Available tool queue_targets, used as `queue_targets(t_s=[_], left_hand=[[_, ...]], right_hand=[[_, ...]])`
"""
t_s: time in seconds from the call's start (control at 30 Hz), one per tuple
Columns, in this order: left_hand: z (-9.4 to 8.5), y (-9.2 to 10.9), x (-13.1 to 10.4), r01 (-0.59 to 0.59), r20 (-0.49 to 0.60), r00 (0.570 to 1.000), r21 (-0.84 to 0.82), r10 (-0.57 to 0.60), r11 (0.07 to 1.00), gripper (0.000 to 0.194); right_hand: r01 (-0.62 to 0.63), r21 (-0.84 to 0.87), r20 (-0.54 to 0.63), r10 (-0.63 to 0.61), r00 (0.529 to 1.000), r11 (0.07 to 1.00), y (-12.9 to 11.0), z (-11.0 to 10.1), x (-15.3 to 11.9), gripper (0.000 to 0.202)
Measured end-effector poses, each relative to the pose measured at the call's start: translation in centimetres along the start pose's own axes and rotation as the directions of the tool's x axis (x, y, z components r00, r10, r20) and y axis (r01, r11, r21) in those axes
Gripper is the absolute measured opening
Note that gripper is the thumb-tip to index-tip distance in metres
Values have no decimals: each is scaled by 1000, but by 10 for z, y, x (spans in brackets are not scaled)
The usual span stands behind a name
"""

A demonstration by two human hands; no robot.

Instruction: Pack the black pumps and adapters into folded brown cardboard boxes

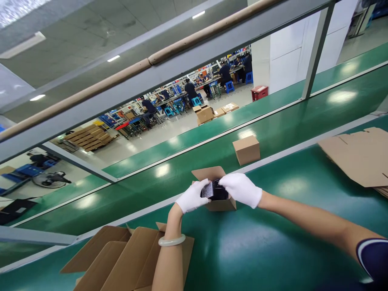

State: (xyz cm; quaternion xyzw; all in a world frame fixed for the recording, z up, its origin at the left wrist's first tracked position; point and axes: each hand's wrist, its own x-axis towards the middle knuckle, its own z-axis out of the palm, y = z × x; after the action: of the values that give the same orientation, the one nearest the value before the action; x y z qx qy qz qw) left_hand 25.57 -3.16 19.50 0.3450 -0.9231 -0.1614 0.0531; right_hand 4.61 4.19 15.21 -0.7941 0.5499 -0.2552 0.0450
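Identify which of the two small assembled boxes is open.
The box at the left hand and right hand: its flap stands raised, with dark contents showing. The other box, farther off, looks closed.

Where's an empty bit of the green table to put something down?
The green table looks bare between the left arm and right arm, and beyond the right arm, up to the flat cardboard. It's crowded at the open box, where the left hand and right hand meet, and under the folded cardboard at lower left.
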Motion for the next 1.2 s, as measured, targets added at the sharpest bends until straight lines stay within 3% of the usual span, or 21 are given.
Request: queue_targets(t_s=[0.07,0.1,0.17,0.27,0.37,0.43,0.57,0.63,0.87,0.97,1.03,1.1,1.13,1.17,1.2], left_hand=[[-3,6,9,3,64,998,7,-4,1000,58],[-3,10,14,-1,104,995,3,1,1000,57],[-2,16,25,-9,180,984,-10,11,1000,55],[2,22,42,6,244,970,-14,-2,1000,59],[5,24,53,27,281,959,-7,-24,1000,62],[6,25,56,32,291,956,-2,-30,999,57],[10,28,55,37,275,960,25,-42,999,49],[13,29,57,55,273,960,58,-68,997,50],[24,33,81,174,285,934,159,-214,972,52],[27,37,72,197,180,958,155,-224,968,45],[31,35,51,200,79,974,141,-213,970,42],[38,28,22,251,-130,963,105,-236,962,47],[44,22,8,296,-281,922,71,-266,953,48],[51,17,-6,321,-526,797,-49,-298,946,48],[59,12,-17,312,-674,652,-177,-346,933,49]], right_hand=[[-106,244,-285,175,942,964,18,9,-16,41],[-162,381,-324,296,899,910,26,14,-21,43],[-249,627,-196,459,867,738,37,24,-27,43],[-276,842,48,445,894,464,42,37,-21,44],[-253,932,111,461,881,259,43,46,-10,46],[-255,951,152,451,879,176,44,48,-4,48],[-255,960,193,393,899,112,47,48,5,63],[-244,964,188,384,904,102,49,48,10,61],[-374,884,228,440,869,280,49,45,25,61],[-368,855,208,409,889,365,45,46,30,57],[-369,840,197,409,891,398,43,48,32,57],[-380,830,202,415,887,409,42,51,34,57],[-385,825,205,415,886,413,42,52,34,58],[-389,823,210,414,886,415,43,54,34,58],[-392,822,217,410,886,413,44,55,34,60]])
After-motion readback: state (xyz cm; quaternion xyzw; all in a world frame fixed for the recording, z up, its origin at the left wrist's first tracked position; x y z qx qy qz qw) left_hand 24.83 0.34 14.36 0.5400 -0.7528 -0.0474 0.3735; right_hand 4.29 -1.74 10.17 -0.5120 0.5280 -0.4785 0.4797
